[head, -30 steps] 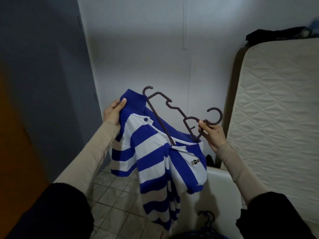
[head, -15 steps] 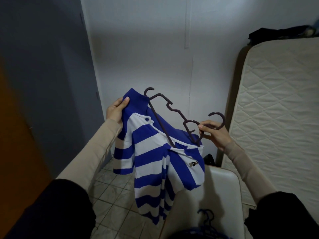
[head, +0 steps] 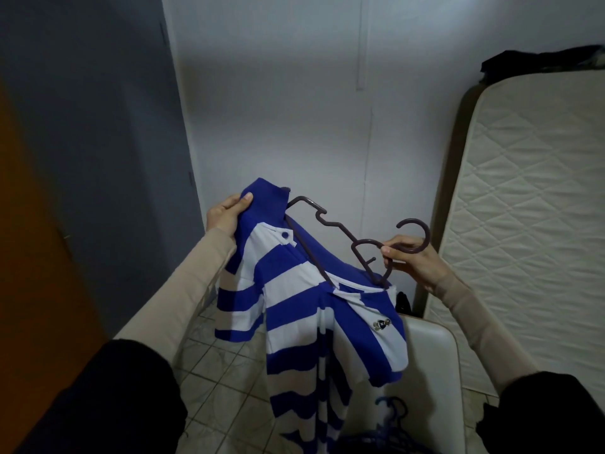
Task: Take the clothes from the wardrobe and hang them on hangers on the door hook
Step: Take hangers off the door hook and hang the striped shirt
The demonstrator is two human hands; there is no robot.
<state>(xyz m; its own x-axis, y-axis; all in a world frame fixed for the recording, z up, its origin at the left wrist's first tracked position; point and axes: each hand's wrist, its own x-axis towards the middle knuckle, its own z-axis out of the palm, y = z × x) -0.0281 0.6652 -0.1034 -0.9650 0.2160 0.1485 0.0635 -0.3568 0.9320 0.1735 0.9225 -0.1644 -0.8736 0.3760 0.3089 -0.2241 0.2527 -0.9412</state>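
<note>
My right hand pinches the dark purple plastic hanger by its hook; its long axis slants up-left to the blue-and-white striped polo shirt collar gripped in my left hand.

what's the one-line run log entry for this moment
stage: fitting shirt on hanger | left hand: grips collar of striped shirt | right hand: holds hanger near its hook | hanger: partly inside shirt | door hook: not in view

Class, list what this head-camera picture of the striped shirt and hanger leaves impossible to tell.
- Striped polo shirt: hem cut off by the bottom edge.
- Purple hanger: its right arm hidden inside the shirt.
- Chest emblem: too small to identify.
- Blue hangers: dim, cropped; number unclear.
- Door hook: outside the head view.
</note>
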